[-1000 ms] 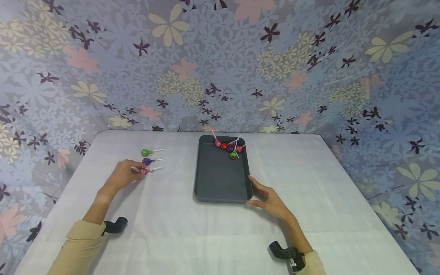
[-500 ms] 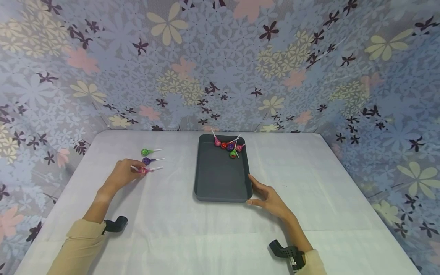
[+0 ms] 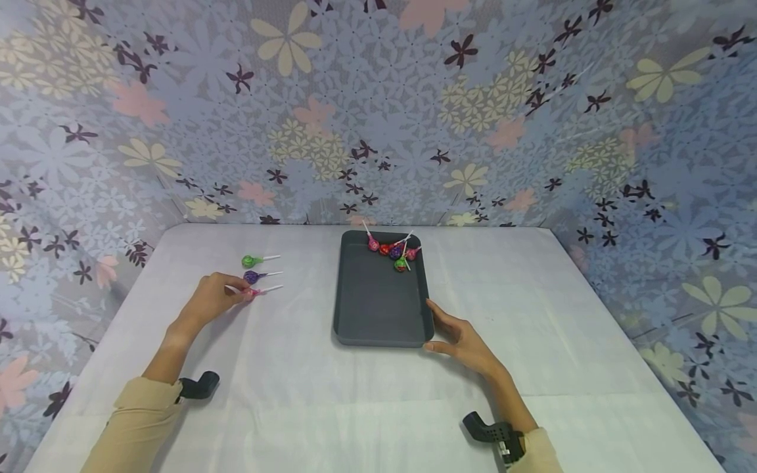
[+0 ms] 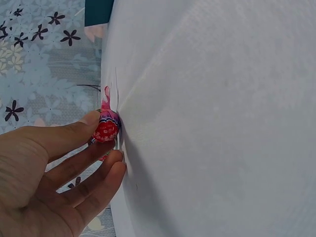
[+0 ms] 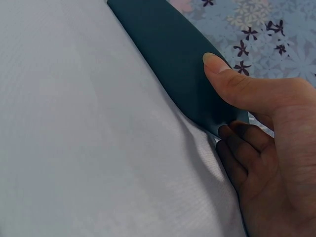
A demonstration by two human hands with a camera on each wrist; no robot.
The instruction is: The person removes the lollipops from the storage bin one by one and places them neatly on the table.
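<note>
In the head view my left hand [image 3: 213, 299] pinches a pink-wrapped lollipop [image 3: 252, 293] between thumb and fingertips, its white stick pointing right. The left wrist view shows the lollipop's red and pink head [image 4: 107, 127] at the thumb tip. Just beyond it lie a purple lollipop [image 3: 252, 276] and a green lollipop [image 3: 249, 261], sticks also to the right. My right hand [image 3: 466, 343] holds the near right corner of a dark grey tray [image 3: 383, 309]. From the right wrist, the thumb lies against the tray's wall [image 5: 173, 64] and the other fingers curl at its corner.
Several wrapped lollipops, among them a red one [image 3: 386, 249] and a green one [image 3: 401, 264], cluster at the tray's far end. One stick leans over the far rim. White cloth [image 3: 296, 394] covers the table; flowered fabric [image 3: 378, 112] rises behind and at both sides.
The pink lollipop has shifted slightly right at my left fingertips, and a white end once visible left of its head is now out of sight. My right hand and the tray stay put.
</note>
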